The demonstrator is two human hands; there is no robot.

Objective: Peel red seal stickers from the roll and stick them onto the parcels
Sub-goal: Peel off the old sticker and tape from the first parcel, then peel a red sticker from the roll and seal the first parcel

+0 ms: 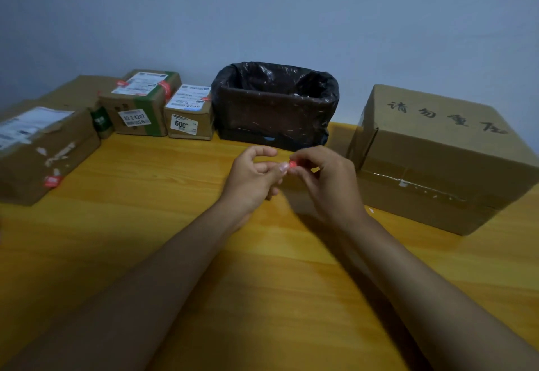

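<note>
Yellow bench (145, 225), bin (274, 105) behind hands. Both hands' fingers (300, 157) pinching red sticker (292, 163); peeling step. Next: press onto parcel (443, 160) right of bin.

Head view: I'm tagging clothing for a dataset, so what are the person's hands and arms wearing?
Nothing that shows. The left hand and right hand are bare, with no gloves, rings, watch or wristband in view. Both forearms are uncovered right to the bottom edge of the picture, so no sleeve appears. Fingernails look short and unpainted.

Open table (262, 297) centre — parcels (140, 108) left, bin (274, 114) behind, box (437, 160) right.
</note>
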